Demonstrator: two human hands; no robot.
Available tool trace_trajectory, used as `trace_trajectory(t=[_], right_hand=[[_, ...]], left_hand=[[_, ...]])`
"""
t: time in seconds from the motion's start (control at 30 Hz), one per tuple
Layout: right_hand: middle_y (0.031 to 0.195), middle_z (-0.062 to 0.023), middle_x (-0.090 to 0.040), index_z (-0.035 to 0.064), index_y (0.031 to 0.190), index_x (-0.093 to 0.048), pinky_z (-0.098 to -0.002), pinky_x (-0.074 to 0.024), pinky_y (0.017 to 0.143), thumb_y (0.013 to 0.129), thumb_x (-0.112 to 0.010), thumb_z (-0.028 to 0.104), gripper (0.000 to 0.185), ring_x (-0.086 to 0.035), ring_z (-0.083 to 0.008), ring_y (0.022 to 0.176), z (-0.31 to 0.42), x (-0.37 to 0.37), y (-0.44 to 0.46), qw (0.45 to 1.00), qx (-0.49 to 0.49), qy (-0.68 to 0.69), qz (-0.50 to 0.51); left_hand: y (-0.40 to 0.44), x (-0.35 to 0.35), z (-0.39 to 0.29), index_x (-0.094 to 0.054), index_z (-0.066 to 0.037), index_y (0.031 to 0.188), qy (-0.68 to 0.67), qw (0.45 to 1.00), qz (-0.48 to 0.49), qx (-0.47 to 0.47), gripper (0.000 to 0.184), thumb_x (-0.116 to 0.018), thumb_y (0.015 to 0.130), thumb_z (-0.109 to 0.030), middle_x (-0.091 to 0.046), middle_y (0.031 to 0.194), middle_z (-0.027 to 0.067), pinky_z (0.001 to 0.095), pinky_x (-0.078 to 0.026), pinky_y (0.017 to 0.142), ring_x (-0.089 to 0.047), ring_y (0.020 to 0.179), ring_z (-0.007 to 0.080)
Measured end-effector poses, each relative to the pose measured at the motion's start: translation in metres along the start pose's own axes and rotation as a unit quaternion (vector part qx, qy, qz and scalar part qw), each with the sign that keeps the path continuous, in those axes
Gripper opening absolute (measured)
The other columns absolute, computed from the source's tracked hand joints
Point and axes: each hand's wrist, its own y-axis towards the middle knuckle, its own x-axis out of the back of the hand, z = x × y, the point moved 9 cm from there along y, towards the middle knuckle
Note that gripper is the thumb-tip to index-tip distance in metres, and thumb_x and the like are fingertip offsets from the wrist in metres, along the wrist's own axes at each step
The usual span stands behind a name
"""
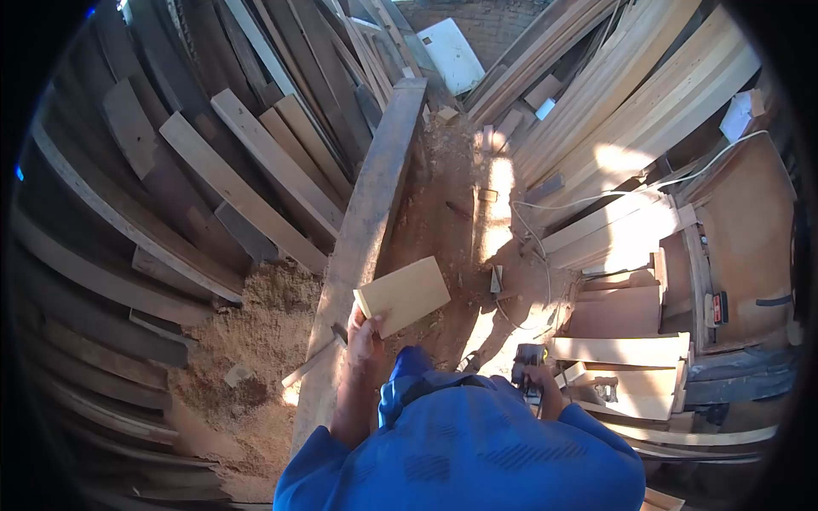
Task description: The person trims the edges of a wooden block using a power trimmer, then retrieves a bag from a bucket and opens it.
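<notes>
The board (406,295) is found at the right edge of the beam (375,192), which is partly overlapped by its lower left corner in this view; whether the two touch cannot be told. The board is clamped in the left hand (366,338) at the end nearest the beam, with the thumb laid on the upper face; the fingers beneath are largely hidden. From this grip the board extends away from the beam, to the right and slightly forward. Its long axis is set across the beam's length rather than along it, and its far end is unsupported by either hand.

The right hand (545,385) is noted well to the right of the beam, apart from the board, with its fingers wrapped about a dark tool (525,361). The left hand is therefore judged the nearer to both board and beam. A hammer (310,362) is observed lying on the beam, just beside the left wrist, and is held by neither hand.
</notes>
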Motion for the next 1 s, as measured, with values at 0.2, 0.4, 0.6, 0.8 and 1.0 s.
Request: trace_trajectory(t=[0.2, 0.4, 0.6, 0.8, 1.0], right_hand=[[0.057, -0.0083, -0.059, 0.0049, 0.065, -0.058, -0.0364, -0.0512, 0.048, 0.095, -0.059, 0.022, 0.034, -0.059, -0.0220, 0.048, 0.101, 0.051, 0.025, 0.943, 0.019, 0.323, -0.073], [0.064, -0.0060, -0.055, 0.0068, 0.073, -0.057, -0.0364, -0.0518, 0.052, 0.095, -0.057, 0.020, 0.026, -0.056, -0.0216, 0.054, 0.267, 0.094, 0.095, 0.844, 0.067, 0.521, -0.108], [0.062, -0.0066, -0.056, 0.0056, 0.076, -0.058, -0.0350, -0.0511, 0.053, 0.095, -0.055, 0.018, 0.023, -0.058, -0.0217, 0.052, 0.414, 0.111, 0.111, 0.800, 0.078, 0.587, -0.096], [0.066, -0.0075, -0.058, 0.0053, 0.077, -0.057, -0.0354, -0.0517, 0.054, 0.092, -0.058, 0.016, 0.019, -0.057, -0.0215, 0.055, 0.507, 0.116, 0.136, 0.758, 0.126, 0.639, -0.040], [0.069, -0.0052, -0.055, 0.0066, 0.080, -0.055, -0.0359, -0.0523, 0.059, 0.092, -0.059, 0.017, 0.016, -0.058, -0.0208, 0.059, 0.580, 0.112, 0.140, 0.739, 0.122, 0.662, 0.019]], left_hand=[[0.066, 0.021, 0.018, -0.047, -0.001, 0.136, 0.042, 0.998, -0.020, 0.039, 0.060, -0.061, 0.079, -0.007, -0.060, 0.129, 0.0133, 0.0387, -0.048, 0.103, -0.060, 0.119, 0.0249], [0.227, 0.042, 0.028, -0.049, -0.001, 0.133, 0.078, 0.996, 0.041, 0.001, 0.052, -0.056, 0.081, 0.002, -0.063, 0.123, 0.0106, 0.0399, -0.046, 0.104, -0.060, 0.118, 0.0230], [0.349, 0.065, 0.028, -0.055, -0.003, 0.127, 0.272, 0.961, 0.038, 0.030, 0.048, -0.066, 0.080, -0.004, -0.065, 0.114, 0.0070, 0.0319, -0.046, 0.093, -0.059, 0.107, 0.0177], [0.407, 0.071, 0.019, -0.054, 0.000, 0.129, 0.428, 0.898, 0.045, 0.098, 0.059, -0.071, 0.074, -0.014, -0.067, 0.112, 0.0149, 0.0364, -0.051, 0.090, -0.065, 0.101, 0.0245], [0.412, 0.068, 0.035, -0.053, -0.004, 0.134, 0.554, 0.829, 0.044, 0.071, 0.068, -0.072, 0.071, -0.019, -0.066, 0.117, 0.0208, 0.0410, -0.053, 0.092, -0.067, 0.107, 0.0330]])
